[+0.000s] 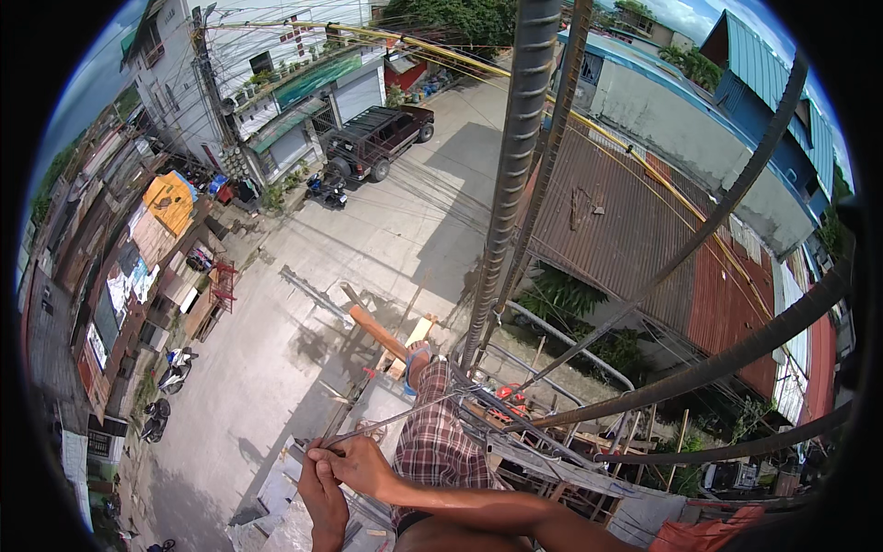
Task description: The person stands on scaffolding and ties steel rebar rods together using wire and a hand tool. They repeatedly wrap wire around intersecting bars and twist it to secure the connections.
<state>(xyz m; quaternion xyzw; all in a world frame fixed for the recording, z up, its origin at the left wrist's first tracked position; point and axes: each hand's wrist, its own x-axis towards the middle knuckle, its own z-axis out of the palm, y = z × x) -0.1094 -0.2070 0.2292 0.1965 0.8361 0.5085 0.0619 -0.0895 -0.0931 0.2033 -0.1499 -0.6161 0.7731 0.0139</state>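
My left hand [322, 497] and my right hand [363, 467] meet low in the picture, left of my plaid-covered leg. Fingers of both are closed together at one end of a thin grey wire [386, 421]. From there the wire runs right and upward to a cluster of wire loops [463, 391] at the foot of the upright steel bars. A thick ribbed rebar [511, 175] rises there, with a thinner rebar [544, 152] close beside it. The fingertips partly overlap, so the wire's held end is hidden.
Bent rebars [727, 379] sweep in from the right. My sandalled foot [418, 357] is by wooden boards [382, 336], high above a concrete street [248, 368]. Overhead cables [441, 51] cross beyond the bars. A rusty corrugated roof [635, 221] lies right; a dark vehicle [379, 143] is parked below.
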